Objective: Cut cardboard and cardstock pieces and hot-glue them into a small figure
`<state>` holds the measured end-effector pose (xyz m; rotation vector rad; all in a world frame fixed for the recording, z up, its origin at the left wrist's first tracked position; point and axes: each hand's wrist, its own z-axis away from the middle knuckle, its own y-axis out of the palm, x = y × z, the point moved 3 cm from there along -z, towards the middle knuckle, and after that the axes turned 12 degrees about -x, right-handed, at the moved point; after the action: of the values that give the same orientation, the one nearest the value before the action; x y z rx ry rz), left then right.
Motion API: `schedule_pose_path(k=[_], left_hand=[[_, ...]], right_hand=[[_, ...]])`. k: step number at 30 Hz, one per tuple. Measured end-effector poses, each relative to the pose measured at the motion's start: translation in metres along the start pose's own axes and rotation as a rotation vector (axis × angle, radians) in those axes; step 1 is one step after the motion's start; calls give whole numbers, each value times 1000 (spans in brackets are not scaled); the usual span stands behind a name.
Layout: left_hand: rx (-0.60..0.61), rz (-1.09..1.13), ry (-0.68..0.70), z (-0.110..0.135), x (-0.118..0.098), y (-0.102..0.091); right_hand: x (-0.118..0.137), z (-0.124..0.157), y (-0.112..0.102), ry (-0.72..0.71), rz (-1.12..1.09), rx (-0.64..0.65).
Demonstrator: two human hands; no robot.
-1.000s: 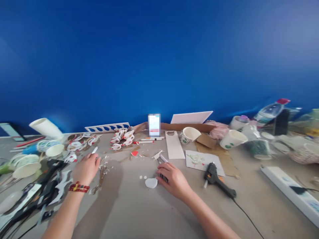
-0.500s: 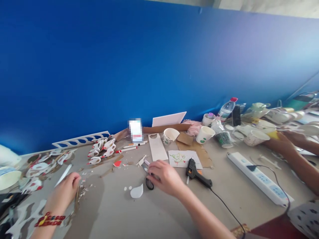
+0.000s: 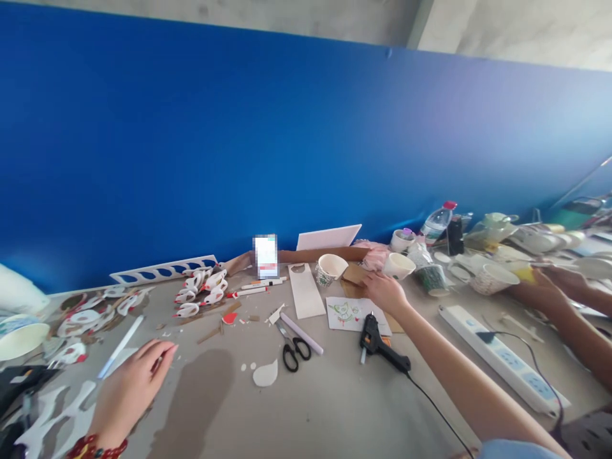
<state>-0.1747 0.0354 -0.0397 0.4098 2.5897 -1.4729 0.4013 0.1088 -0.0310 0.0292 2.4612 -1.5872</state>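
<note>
My left hand (image 3: 136,376) is held low over the table at the left, fingers bent and pressed together, with nothing visible in them. Beside it lies a long white stick (image 3: 121,346). Further right, my right hand (image 3: 386,295) stretches its fingers to the edge of a brown cardboard piece (image 3: 354,275); a firm hold does not show. A paper cup (image 3: 400,266) stands just behind that hand. In front of it lie a drawing on white paper (image 3: 342,312) and a black glue gun (image 3: 382,344). Black-handled scissors (image 3: 292,349) and a lilac stick (image 3: 306,335) lie mid-table, near a white drop-shaped cutout (image 3: 265,373).
Several white bird-like cutouts (image 3: 198,290) are clustered at the back left. A blurred phone (image 3: 266,257) stands upright against the blue wall (image 3: 268,140). A white power strip (image 3: 507,360) lies at the right, near another person's arms (image 3: 564,312). A water bottle (image 3: 437,223) is at the back.
My right hand has left the scissors and moved right and back to the cardboard piece. My left hand has shifted slightly right, its fingers less tightly curled. The view has tilted up.
</note>
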Motion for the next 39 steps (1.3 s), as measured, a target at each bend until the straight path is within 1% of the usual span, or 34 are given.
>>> schedule_pose_path(k=[2,4,6,8,11,12,13,14,15,16,17,19,21,23,24,25,26,27,29,30,31,32,33,35,37,39], left_hand=[[21,5,52,1,0,0],[16,-14,73,2,5,-1],[-12,-25,76,2,10,-4],[-36,-7,84,2,10,-6],[-58,78,58,-1,0,-12],[-64,119,25,-3,-7,-14],[-68,175,-14,-5,-15,-17],[-43,242,-59,-8,-25,-20],[-9,320,-105,-11,-38,-24],[22,399,-152,-15,-52,-28],[45,477,-184,-20,-68,-33],[114,632,-169,-31,-105,-41],[191,784,-80,-43,-140,-45],[316,877,-5,-51,-166,-43],[371,915,13,-54,-175,-41],[402,938,-4,-55,-179,-39],[415,947,-56,-56,-181,-37],[431,956,-95,-56,-181,-35],[395,947,-152,-56,-178,-34],[367,927,-155,-55,-177,-35],[333,897,-145,-55,-176,-36],[298,858,-122,-55,-175,-37],[263,811,-89,-55,-175,-38],[192,720,-6,-56,-178,-41],[152,658,71,-57,-181,-41],[144,615,125,-56,-185,-39]], right_hand=[[-1,-2,1,-40,-3,-26],[-7,-3,-6,-68,-11,-61],[-18,-5,-18,-63,-14,-103],[-31,-4,-36,-27,-8,-151],[-44,1,-68,107,-32,-235],[-45,4,-79,206,-129,-268],[-42,7,-89,277,-280,-281],[-34,10,-98,319,-472,-285],[-21,12,-105,333,-680,-276],[-6,14,-112,331,-862,-254],[13,14,-117,324,-996,-207],[54,13,-124,281,-1166,-101],[92,10,-127,262,-1278,-48],[125,3,-126,219,-1360,-4],[138,-1,-125,188,-1388,6],[149,-5,-124,151,-1406,2],[158,-9,-124,112,-1410,-22],[166,-13,-125,79,-1391,-80],[175,-19,-131,34,-1274,-293],[179,-20,-136,16,-1197,-411],[184,-20,-140,-10,-1138,-496],[189,-19,-144,-43,-1115,-531],[195,-18,-146,-86,-1128,-518],[208,-17,-147,-139,-1202,-426],[217,-15,-144,-115,-1273,-367],[221,-13,-137,-53,-1359,-331]])
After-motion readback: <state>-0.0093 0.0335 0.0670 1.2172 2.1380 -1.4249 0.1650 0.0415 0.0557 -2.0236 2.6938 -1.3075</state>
